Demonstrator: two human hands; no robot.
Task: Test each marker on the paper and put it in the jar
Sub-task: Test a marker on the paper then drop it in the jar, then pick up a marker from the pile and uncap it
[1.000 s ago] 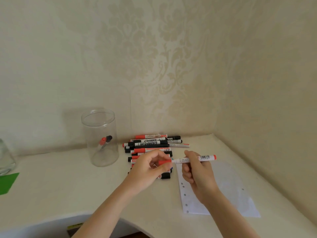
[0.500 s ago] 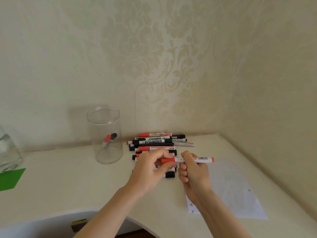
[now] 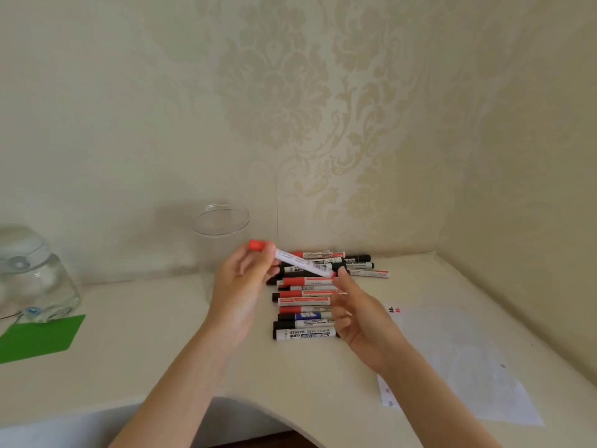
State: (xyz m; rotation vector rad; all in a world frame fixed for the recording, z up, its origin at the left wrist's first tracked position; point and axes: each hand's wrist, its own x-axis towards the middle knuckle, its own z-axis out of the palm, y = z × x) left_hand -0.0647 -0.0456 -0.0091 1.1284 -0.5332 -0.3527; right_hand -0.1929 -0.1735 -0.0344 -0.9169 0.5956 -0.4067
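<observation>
Reading "WHITEBOARD MARKER" on the nearest marker (image 3: 305, 334) of the pile. My left hand (image 3: 240, 286) grips a red-capped white marker (image 3: 290, 258); my right hand (image 3: 358, 315) hangs loosely open, empty.

1 view only, head-worn, wide-angle. Looks forward and slightly down from the near edge of the table (image 3: 129, 350) toward the far corner where 2 wallpapered walls (image 3: 323, 108) meet. Walls fill the upper half of the frame; table surface fills the lower half. Both forearms enter from the bottom edge, so the camera sits close above and behind the left hand (image 3: 240, 286) and right hand (image 3: 361, 318). Clear jar (image 3: 221, 234) at mid-distance, left of centre; paper (image 3: 462, 367) near right. Straight edges bow toward the frame borders. No 2nd view, so no shared area.
</observation>
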